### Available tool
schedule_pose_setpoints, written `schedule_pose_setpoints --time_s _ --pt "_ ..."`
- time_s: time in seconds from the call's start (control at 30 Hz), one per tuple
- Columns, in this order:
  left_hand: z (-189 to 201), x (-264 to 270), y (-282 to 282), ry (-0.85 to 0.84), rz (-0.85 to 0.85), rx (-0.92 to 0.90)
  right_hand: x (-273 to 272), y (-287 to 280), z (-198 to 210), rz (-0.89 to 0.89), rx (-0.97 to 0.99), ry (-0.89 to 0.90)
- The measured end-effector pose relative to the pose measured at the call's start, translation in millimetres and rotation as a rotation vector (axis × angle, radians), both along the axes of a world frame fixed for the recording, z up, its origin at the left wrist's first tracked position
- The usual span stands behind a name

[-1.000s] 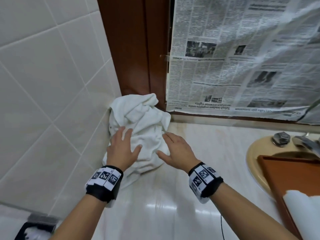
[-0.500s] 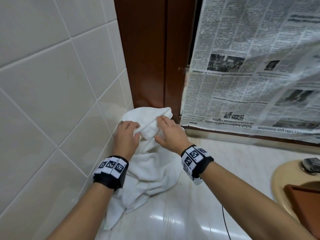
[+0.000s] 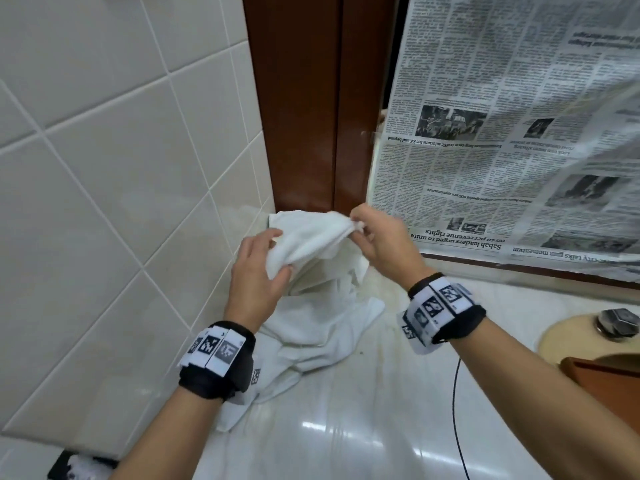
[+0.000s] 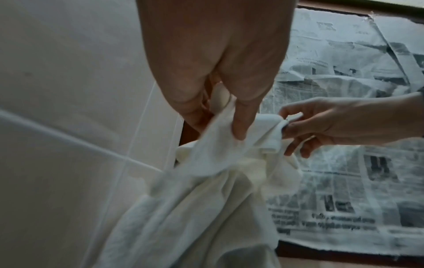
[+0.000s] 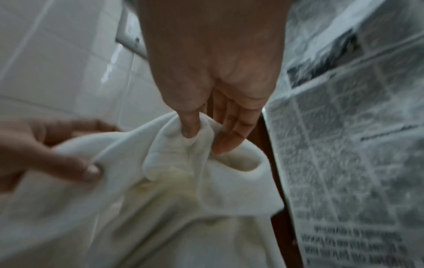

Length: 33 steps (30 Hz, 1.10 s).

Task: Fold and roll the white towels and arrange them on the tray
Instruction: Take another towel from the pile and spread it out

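A crumpled white towel (image 3: 311,244) is lifted off the counter in the corner by the tiled wall, its lower part still lying on the marble. My left hand (image 3: 259,271) grips its top edge on the left, thumb over the cloth (image 4: 238,127). My right hand (image 3: 374,237) pinches the top edge on the right between thumb and fingers (image 5: 190,130). The towel (image 5: 160,181) hangs bunched between both hands. A corner of the brown tray (image 3: 609,386) shows at the right edge.
A newspaper (image 3: 502,133) covers the mirror behind the counter. A brown wooden frame (image 3: 311,98) stands in the corner beside the tiled wall (image 3: 104,168). A beige sink (image 3: 568,337) with a metal tap knob (image 3: 618,322) lies right. A thin black cable (image 3: 457,410) trails over the marble counter (image 3: 346,427).
Both hands went from resting on the towel heap to gripping its top edge, and have since moved apart, lifting and stretching it. The head view has shifted left and closer.
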State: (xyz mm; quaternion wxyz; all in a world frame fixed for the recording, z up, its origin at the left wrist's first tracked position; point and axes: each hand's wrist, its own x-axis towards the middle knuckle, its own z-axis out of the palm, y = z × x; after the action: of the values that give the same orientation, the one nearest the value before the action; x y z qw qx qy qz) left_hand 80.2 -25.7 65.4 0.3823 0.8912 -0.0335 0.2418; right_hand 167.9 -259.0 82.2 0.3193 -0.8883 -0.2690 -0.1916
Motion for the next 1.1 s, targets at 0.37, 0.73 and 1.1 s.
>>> schedule_pose_setpoints --time_s 0.37,0.73,1.1 --pt "70 -40 -96 0.088 -0.337 -0.626 -132 -123 105 -0.162 0.165 -0.102" --pt "32 -93 -139 0.228 -0.370 -0.400 -213 -196 36 -0.231 0.526 0.233" --pt "-85 -130 -145 0.564 -0.119 -0.604 -295 -164 -169 -0.094 -0.272 0.829"
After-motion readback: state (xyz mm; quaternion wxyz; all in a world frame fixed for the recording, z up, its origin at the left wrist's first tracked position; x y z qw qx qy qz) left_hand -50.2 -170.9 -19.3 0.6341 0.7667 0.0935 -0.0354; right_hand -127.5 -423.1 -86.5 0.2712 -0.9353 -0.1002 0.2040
